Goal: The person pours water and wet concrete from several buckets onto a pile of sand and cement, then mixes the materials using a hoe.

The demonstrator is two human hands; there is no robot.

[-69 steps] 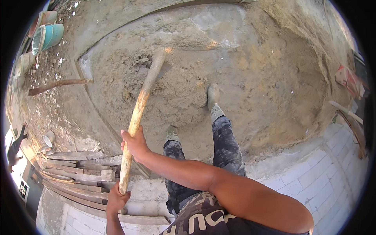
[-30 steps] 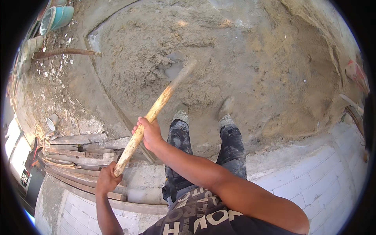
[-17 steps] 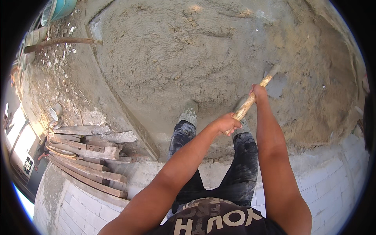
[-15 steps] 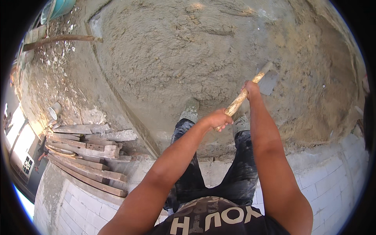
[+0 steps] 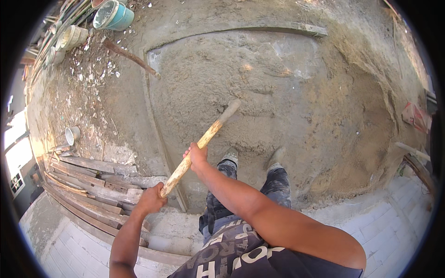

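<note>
A hoe (image 5: pixel 209 134) with a pale, peeled wooden handle slants up and right across my front. My left hand (image 5: pixel 152 199) is closed round its lower end, above the stacked boards. Further up the shaft, my right hand (image 5: pixel 198 157) grips it near the middle. The handle's far end, grey with mud, reaches into the wet grey mortar (image 5: pixel 185 88); the blade cannot be made out there. My muddy boots (image 5: pixel 276 157) stand in the mix at its near side.
Wooden boards (image 5: pixel 172 185) edge the mortar on the left and a plank (image 5: pixel 282 29) at the back. Old planks (image 5: pixel 99 178) lie stacked at left. A blue bucket (image 5: pixel 121 18), a small pail (image 5: pixel 72 135) and a stick (image 5: pixel 130 56) sit beyond. Sand (image 5: pixel 378 134) is heaped right.
The hoe has swung from the right over to the left, both hands still on it. Its head has gone from the right side to the middle of the mortar. My view has shifted too.
</note>
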